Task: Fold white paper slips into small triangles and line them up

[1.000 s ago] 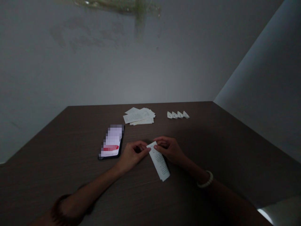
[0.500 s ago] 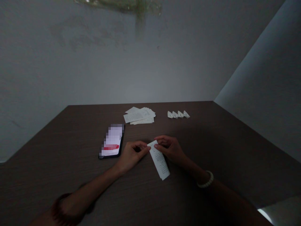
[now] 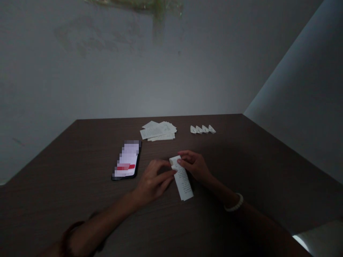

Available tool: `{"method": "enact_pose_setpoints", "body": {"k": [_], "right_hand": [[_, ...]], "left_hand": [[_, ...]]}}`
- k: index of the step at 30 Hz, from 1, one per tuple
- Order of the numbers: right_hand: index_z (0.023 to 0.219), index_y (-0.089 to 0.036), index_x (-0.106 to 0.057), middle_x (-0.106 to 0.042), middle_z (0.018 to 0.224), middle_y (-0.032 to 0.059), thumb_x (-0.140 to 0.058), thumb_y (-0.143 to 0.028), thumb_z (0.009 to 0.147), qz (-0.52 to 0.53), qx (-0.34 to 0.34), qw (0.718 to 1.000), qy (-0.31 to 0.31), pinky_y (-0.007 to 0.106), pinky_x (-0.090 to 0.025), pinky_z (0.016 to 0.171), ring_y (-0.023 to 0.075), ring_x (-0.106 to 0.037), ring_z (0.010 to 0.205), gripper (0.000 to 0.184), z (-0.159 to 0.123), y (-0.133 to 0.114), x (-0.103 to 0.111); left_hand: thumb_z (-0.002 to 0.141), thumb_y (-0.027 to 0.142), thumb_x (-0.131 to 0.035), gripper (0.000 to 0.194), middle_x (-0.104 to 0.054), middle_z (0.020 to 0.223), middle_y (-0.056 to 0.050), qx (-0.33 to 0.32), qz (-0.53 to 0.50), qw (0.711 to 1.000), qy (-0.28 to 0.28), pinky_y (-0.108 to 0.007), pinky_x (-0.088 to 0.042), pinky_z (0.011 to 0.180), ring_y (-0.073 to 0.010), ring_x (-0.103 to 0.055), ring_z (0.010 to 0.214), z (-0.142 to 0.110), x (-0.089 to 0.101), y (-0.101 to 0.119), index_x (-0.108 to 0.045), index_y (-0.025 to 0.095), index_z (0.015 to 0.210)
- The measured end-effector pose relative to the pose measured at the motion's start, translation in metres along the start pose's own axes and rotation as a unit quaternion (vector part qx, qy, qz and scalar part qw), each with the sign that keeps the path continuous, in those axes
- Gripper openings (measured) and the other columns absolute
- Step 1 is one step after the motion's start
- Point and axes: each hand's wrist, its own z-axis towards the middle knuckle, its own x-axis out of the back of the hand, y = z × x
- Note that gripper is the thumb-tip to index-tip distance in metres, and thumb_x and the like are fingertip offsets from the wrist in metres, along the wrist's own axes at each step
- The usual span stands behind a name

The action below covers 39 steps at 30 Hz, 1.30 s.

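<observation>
1. The right hand (image 3: 197,167) pinched the top of a folded paper strip (image 3: 183,185).
2. The left hand (image 3: 152,181) touched its left edge; whether it pinched could not be told.
3. The strip was between both hands, over the bench (image 3: 72,160).
4. A phone (image 3: 127,160), a paper pile (image 3: 159,131) and four small folded papers (image 3: 205,129) lay farther back.

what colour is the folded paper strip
The folded paper strip is white with dark print, as the head view shows.
</observation>
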Motion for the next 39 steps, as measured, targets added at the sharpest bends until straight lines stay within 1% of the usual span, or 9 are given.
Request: {"method": "enact_pose_setpoints", "body": {"k": [7, 17, 21, 23, 26, 28, 32, 36, 39], "right_hand": [[0.097, -0.016, -0.065, -0.071, 0.074, 0.0012, -0.074, -0.029, 0.068, 0.007, -0.014, 1.000, -0.007, 0.023, -0.046, 0.055, 0.0133, -0.063, 0.060, 0.033, -0.001, -0.001, -0.003], [0.099, -0.016, -0.065, -0.071, 0.077, 0.0025, -0.073, -0.032, 0.072, -0.020, 0.008, 0.999, -0.028, 0.025, -0.047, 0.060, 0.0140, -0.064, 0.065, 0.032, -0.001, 0.005, -0.004], [0.094, -0.016, -0.069, -0.071, 0.081, 0.0052, -0.066, -0.035, 0.079, -0.101, 0.068, 0.993, 0.012, 0.026, -0.048, 0.062, 0.0161, -0.064, 0.071, 0.025, -0.003, -0.001, -0.002], [0.091, -0.016, -0.070, -0.070, 0.080, 0.0045, -0.062, -0.035, 0.082, -0.112, 0.098, 0.989, 0.022, 0.025, -0.046, 0.059, 0.0146, -0.062, 0.068, 0.022, -0.004, -0.009, 0.001], [0.090, -0.016, -0.070, -0.067, 0.074, 0.0022, -0.058, -0.039, 0.085, -0.073, 0.119, 0.989, 0.037, 0.023, -0.044, 0.054, 0.0118, -0.057, 0.059, 0.026, -0.006, -0.020, 0.005], [0.090, -0.016, -0.070, -0.065, 0.069, 0.0009, -0.060, -0.040, 0.084, -0.051, 0.118, 0.991, 0.027, 0.023, -0.044, 0.052, 0.0111, -0.055, 0.057, 0.026, -0.007, -0.024, 0.005], [0.092, -0.017, -0.070, -0.069, 0.072, 0.0013, -0.069, -0.036, 0.078, -0.011, 0.079, 0.997, 0.003, 0.023, -0.046, 0.056, 0.0129, -0.061, 0.062, 0.024, -0.006, -0.020, 0.002], [0.093, -0.017, -0.071, -0.072, 0.079, 0.0036, -0.073, -0.033, 0.074, 0.010, 0.048, 0.999, -0.017, 0.024, -0.047, 0.056, 0.0147, -0.065, 0.066, 0.025, -0.004, -0.012, -0.001], [0.093, -0.016, -0.071, -0.073, 0.078, 0.0040, -0.072, -0.032, 0.074, 0.006, 0.029, 0.999, -0.029, 0.022, -0.046, 0.053, 0.0142, -0.065, 0.063, 0.024, -0.005, -0.011, -0.003]], "left_hand": [[0.088, 0.010, -0.056, 0.030, -0.063, 0.113, -0.010, -0.115, 0.092, 0.987, -0.061, -0.039, -0.047, 0.081, -0.0232, -0.057, 0.099, -0.002, 0.004, -0.005, -0.058, 0.020, 0.115], [0.084, 0.008, -0.060, 0.025, -0.069, 0.098, -0.009, -0.157, 0.065, 0.985, -0.015, -0.035, -0.047, 0.072, -0.0208, -0.060, 0.087, 0.003, 0.006, -0.002, -0.062, 0.015, 0.108], [0.082, 0.009, -0.064, 0.015, -0.070, 0.085, -0.006, -0.035, -0.050, 0.995, 0.073, -0.031, -0.047, 0.070, -0.0168, -0.061, 0.078, 0.011, 0.008, 0.006, -0.066, 0.017, 0.096], [0.083, 0.015, -0.065, 0.004, -0.068, 0.074, -0.004, 0.109, -0.101, 0.985, 0.084, -0.027, -0.046, 0.064, -0.0145, -0.059, 0.068, 0.018, 0.009, 0.013, -0.069, 0.016, 0.082], [0.081, 0.025, -0.067, 0.013, -0.064, 0.059, -0.001, 0.313, -0.196, 0.928, 0.050, -0.022, -0.041, 0.048, -0.0118, -0.054, 0.052, 0.026, 0.011, 0.020, -0.071, 0.016, 0.073], [0.078, 0.028, -0.068, 0.014, -0.069, 0.065, -0.004, 0.380, -0.272, 0.884, 0.015, -0.023, -0.045, 0.052, -0.0137, -0.060, 0.057, 0.028, 0.010, 0.022, -0.072, 0.015, 0.074], [0.075, 0.030, -0.070, 0.015, -0.074, 0.075, -0.006, 0.426, -0.345, 0.836, -0.008, -0.025, -0.050, 0.061, -0.0164, -0.066, 0.066, 0.026, 0.004, 0.021, -0.073, 0.015, 0.074], [0.073, 0.030, -0.071, 0.015, -0.073, 0.074, -0.006, 0.422, -0.349, 0.836, -0.032, -0.025, -0.049, 0.062, -0.0162, -0.065, 0.065, 0.023, 0.000, 0.020, -0.073, 0.015, 0.072], [0.074, 0.033, -0.071, 0.018, -0.073, 0.074, -0.006, 0.428, -0.322, 0.844, -0.011, -0.024, -0.049, 0.061, -0.0160, -0.064, 0.065, 0.022, 0.000, 0.017, -0.073, 0.015, 0.077]]}}
